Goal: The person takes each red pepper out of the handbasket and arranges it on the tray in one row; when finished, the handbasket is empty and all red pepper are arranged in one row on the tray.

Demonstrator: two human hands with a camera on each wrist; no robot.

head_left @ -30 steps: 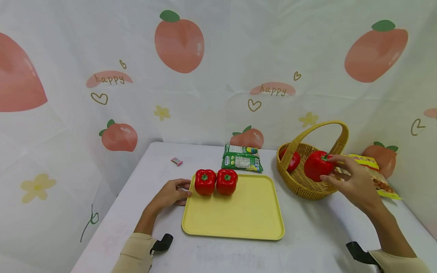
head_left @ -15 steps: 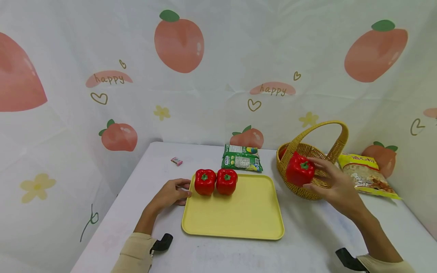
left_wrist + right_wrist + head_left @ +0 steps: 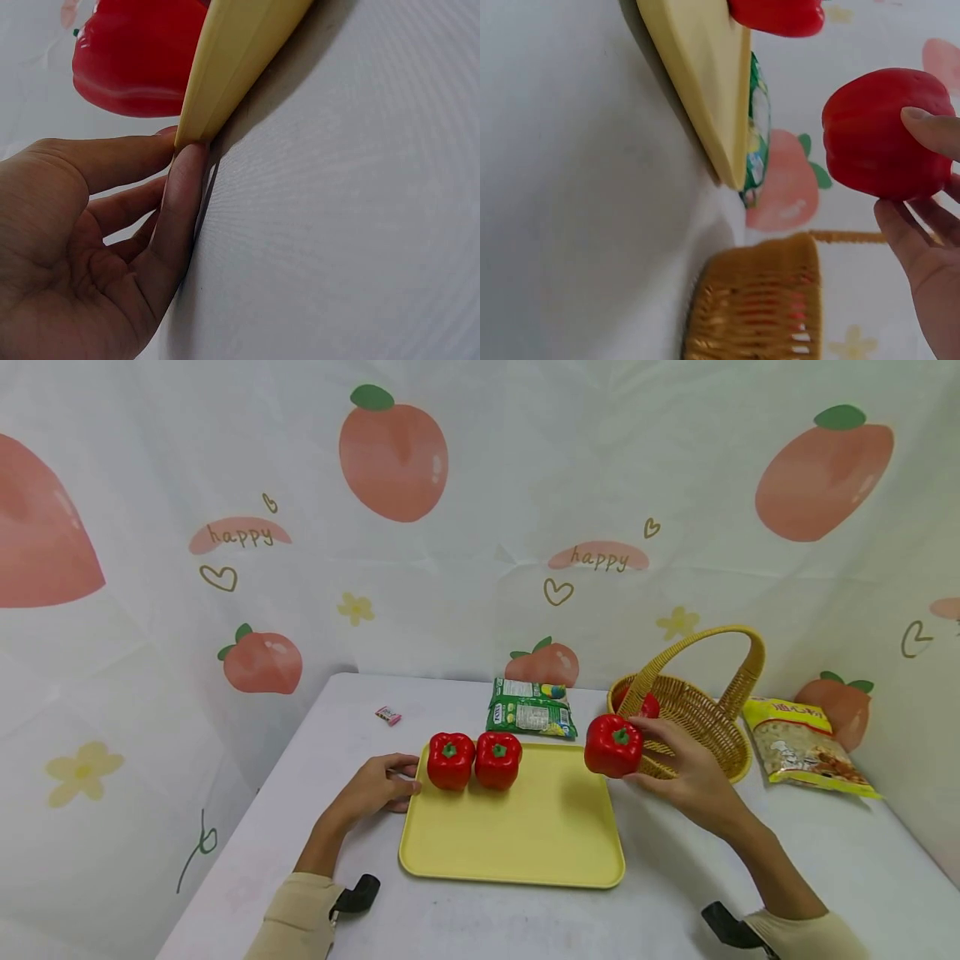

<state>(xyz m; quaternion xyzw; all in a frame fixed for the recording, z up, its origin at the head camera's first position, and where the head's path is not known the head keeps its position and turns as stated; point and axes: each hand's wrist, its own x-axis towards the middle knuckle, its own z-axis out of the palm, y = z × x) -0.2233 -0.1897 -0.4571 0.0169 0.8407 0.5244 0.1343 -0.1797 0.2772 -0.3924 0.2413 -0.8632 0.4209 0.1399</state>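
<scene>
My right hand (image 3: 693, 781) grips a red bell pepper (image 3: 613, 746) in the air, over the right edge of the yellow tray (image 3: 517, 839). In the right wrist view the thumb and fingertips press on that pepper (image 3: 885, 135), which hangs clear of the tray (image 3: 697, 82). Two more red peppers (image 3: 451, 761) (image 3: 498, 760) stand side by side at the tray's back left. At the tray's left edge is my left hand (image 3: 372, 787); in the left wrist view its thumb and fingers (image 3: 187, 176) pinch the tray rim (image 3: 225, 64).
Right of the tray stands a wicker basket (image 3: 693, 710) with a tall handle and a red pepper (image 3: 649, 706) inside. A yellow-topped food bag (image 3: 806, 747) lies right of it. Behind the tray are green packets (image 3: 531, 706); a small pink-wrapped sweet (image 3: 388, 715) lies back left.
My right hand has carried the pepper leftward out of the basket to the tray's right edge. The left hand and the two peppers on the tray have stayed put.
</scene>
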